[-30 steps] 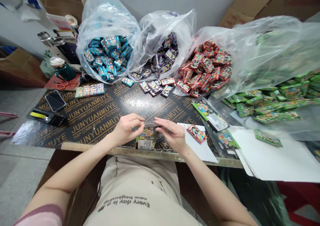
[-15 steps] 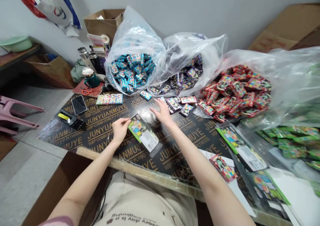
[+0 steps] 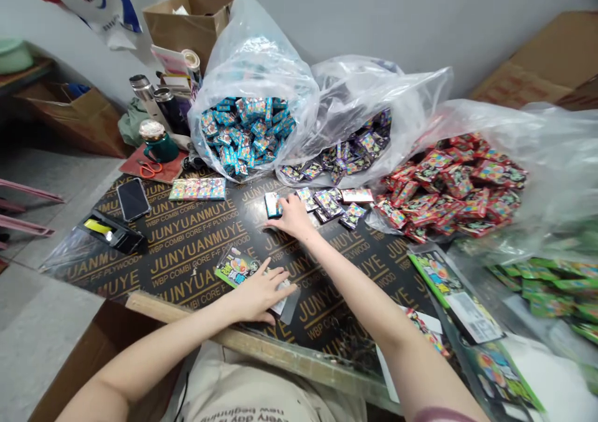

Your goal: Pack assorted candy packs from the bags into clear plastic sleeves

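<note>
My left hand (image 3: 261, 292) lies with its fingers spread over a flat black-and-green printed package (image 3: 235, 269) near the table's front edge, covering much of it. Farther back, my right hand (image 3: 295, 218) has its thumb and fingers closed at the edge of a small blue candy-like packet (image 3: 271, 204). Right beside that hand, several dark purple packets (image 3: 328, 203) lie loose, along with a red-and-white one (image 3: 357, 195).
Clear plastic bags hold heaps of blue packets (image 3: 247, 129), purple packets (image 3: 369, 142) and red packets (image 3: 458, 179). Green packets (image 3: 551, 285) lie at the right. A phone (image 3: 133, 198), tape dispenser (image 3: 114, 232), scissors (image 3: 150, 168) and lidded mug (image 3: 159, 145) stand or lie left.
My left hand has gone from pinching the package's corner to lying spread on top of it. My right hand has closed at the blue packet, which now sits nearer the front.
</note>
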### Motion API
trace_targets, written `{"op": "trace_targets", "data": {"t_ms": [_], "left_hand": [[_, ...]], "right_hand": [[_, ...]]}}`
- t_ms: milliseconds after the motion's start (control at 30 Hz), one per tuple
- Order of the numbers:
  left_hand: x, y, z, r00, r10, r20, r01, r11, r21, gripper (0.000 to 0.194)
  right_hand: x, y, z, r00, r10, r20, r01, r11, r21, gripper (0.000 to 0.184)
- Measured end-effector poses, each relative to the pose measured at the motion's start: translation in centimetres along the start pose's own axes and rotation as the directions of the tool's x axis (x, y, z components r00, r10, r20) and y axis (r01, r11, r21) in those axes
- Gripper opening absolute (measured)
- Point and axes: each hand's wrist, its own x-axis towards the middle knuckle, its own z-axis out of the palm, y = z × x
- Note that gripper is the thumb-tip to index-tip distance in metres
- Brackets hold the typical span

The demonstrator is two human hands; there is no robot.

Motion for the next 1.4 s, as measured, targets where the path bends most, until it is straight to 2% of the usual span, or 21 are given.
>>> {"op": "trace_targets", "data": {"t_ms": [100,167,233,300,400,467,500,567,667,833,967,1067,1133,1267,1333,1400], "left_hand": [[0.1,0.1,-0.4,0.999,-0.037,0.019,0.037,0.999,0.013,0.087],[-0.3,0.1,-1.3,0.996,-0.088,0.014,0.087,0.996,0.032,0.086],[-0.8,-0.2,-2.2,0.984,-0.175,-0.019,0.176,0.983,0.050,0.080],[-1.1,-1.1,-2.8,0.946,-0.310,-0.094,0.316,0.948,0.050,0.072],[-0.9,-3.1,-2.9,0.839,-0.502,-0.209,0.511,0.859,-0.012,0.072],[-0.3,-4.2,-2.6,0.787,-0.567,-0.244,0.569,0.819,-0.071,0.076],[0.2,-4.6,-2.4,0.777,-0.577,-0.250,0.574,0.813,-0.094,0.078],[1.4,-4.8,-2.1,0.788,-0.558,-0.261,0.544,0.829,-0.131,0.083],[3.2,-4.2,-1.6,0.827,-0.481,-0.290,0.437,0.876,-0.206,0.097],[5.4,-2.9,-1.2,0.856,-0.414,-0.308,0.301,0.885,-0.355,0.111],[7.2,-1.8,-1.3,0.904,-0.329,-0.273,0.230,0.913,-0.338,0.110],[8.5,-1.5,-1.3,0.909,-0.317,-0.272,0.222,0.918,-0.328,0.107],[9.1,-1.6,-1.2,0.901,-0.337,-0.274,0.236,0.910,-0.342,0.108],[9.4,-1.4,-0.1,0.892,-0.353,-0.283,0.254,0.909,-0.330,0.106],[9.1,-0.8,0.7,0.901,-0.358,-0.245,0.288,0.915,-0.282,0.105],[8.9,-0.5,1.1,0.926,-0.325,-0.192,0.283,0.934,-0.216,0.106]], "right_hand": [[0.1,1.2,-0.2,0.992,-0.116,0.052,0.109,0.986,0.129,0.097],[0.9,1.9,0.2,0.983,-0.155,0.100,0.132,0.970,0.206,0.093],[1.5,2.3,0.6,0.980,-0.183,0.083,0.153,0.947,0.282,0.081],[1.1,2.4,0.6,0.975,-0.223,-0.012,0.212,0.906,0.366,0.069],[-1.9,2.2,-0.4,0.955,-0.220,-0.200,0.290,0.835,0.467,0.066],[-4.9,2.0,-1.5,0.944,-0.191,-0.270,0.301,0.835,0.461,0.071],[-6.4,1.9,-2.0,0.941,-0.192,-0.277,0.300,0.851,0.430,0.072],[-9.2,1.8,-2.7,0.944,-0.214,-0.250,0.291,0.898,0.331,0.071],[-12.3,2.1,-2.7,0.950,-0.260,-0.176,0.297,0.926,0.235,0.067],[-15.1,3.8,-2.9,0.954,-0.270,-0.128,0.298,0.894,0.334,0.067],[-16.6,4.6,-3.3,0.960,-0.254,-0.119,0.281,0.861,0.424,0.067],[-17.6,4.4,-3.4,0.966,-0.105,-0.235,0.200,0.881,0.430,0.071],[-18.2,4.0,-3.5,0.956,-0.005,-0.292,0.133,0.897,0.421,0.061],[-16.9,4.5,-3.8,0.969,-0.034,-0.245,0.130,0.913,0.387,0.042],[-14.6,6.1,-4.1,0.954,0.054,-0.295,0.047,0.944,0.326,0.041],[-11.6,8.2,-4.1,0.917,0.200,-0.345,-0.113,0.960,0.256,0.052]]}}
